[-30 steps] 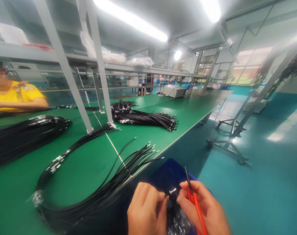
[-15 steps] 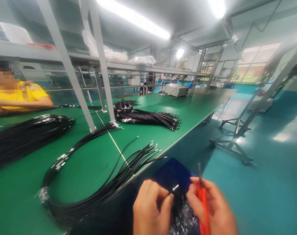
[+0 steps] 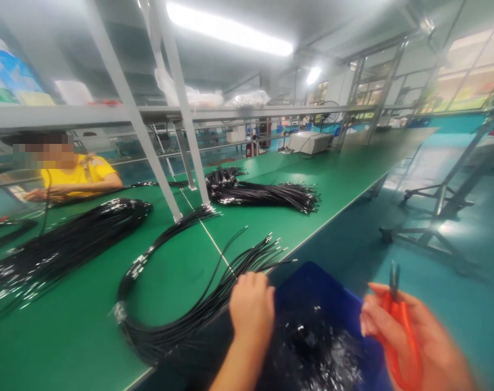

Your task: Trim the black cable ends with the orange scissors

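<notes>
My left hand [image 3: 252, 307] is at the table's front edge, fingers curled over the near side of a bundle of black cables [image 3: 182, 326]. Its fingertips are hidden, so what it grips does not show. The bundle curves in a wide loop on the green table, its silver-tipped ends [image 3: 271, 247] fanned toward the edge. In my right hand [image 3: 426, 336], raised to the right of a blue bin, is a pair of small red-handled pliers [image 3: 401, 331]. Their metal jaws point up and stand slightly apart.
The blue bin [image 3: 308, 282] below the table edge holds dark, shiny pieces. More black cable bundles lie at the left [image 3: 88, 233] and farther back [image 3: 267, 195]. White shelf posts [image 3: 149, 146] rise from the green table [image 3: 190, 260]. A person in yellow [image 3: 84, 174] sits across. A wheeled stand [image 3: 430, 217] is right.
My left hand has left the silver-tipped cable piece over the bin and moved up-left to the bundle. My right hand has moved right with the pliers. The view has swung left.
</notes>
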`<state>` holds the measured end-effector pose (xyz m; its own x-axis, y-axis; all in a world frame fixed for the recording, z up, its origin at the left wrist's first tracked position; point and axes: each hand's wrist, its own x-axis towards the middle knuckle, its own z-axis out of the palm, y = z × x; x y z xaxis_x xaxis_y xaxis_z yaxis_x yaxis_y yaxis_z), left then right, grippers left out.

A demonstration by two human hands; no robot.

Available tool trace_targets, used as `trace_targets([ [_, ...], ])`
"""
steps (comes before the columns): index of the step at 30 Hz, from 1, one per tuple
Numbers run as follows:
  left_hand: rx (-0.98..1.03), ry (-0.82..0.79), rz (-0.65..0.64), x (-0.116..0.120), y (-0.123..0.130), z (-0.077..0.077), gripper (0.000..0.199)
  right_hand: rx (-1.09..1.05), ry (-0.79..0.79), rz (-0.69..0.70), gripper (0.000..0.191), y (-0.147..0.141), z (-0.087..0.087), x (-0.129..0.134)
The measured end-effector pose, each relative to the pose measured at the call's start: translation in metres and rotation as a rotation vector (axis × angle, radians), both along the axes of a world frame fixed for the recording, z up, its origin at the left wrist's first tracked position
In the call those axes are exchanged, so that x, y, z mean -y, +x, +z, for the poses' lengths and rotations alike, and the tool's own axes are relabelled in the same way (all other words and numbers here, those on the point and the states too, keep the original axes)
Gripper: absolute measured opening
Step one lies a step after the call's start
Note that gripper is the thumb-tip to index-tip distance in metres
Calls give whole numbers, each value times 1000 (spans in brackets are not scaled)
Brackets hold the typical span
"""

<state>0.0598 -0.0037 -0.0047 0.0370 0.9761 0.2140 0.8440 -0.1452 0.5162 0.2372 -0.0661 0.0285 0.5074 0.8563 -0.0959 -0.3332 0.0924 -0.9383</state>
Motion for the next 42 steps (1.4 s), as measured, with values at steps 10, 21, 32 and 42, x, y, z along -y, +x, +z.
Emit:
trace_targets([
  [10, -22, -51, 88, -18, -58, 3, 16, 49, 27, -3, 37, -10, -5, -6],
  [21, 517, 10, -383, 25, 6, 40, 7, -106, 3, 98, 29, -49, -6, -2],
  [32, 928, -297, -336, 34, 5, 30, 20, -208, 172, 9, 29, -61, 5, -1],
  [42, 870, -331, -396, 38, 1, 22, 19, -298, 119, 139, 23, -56, 2, 2],
])
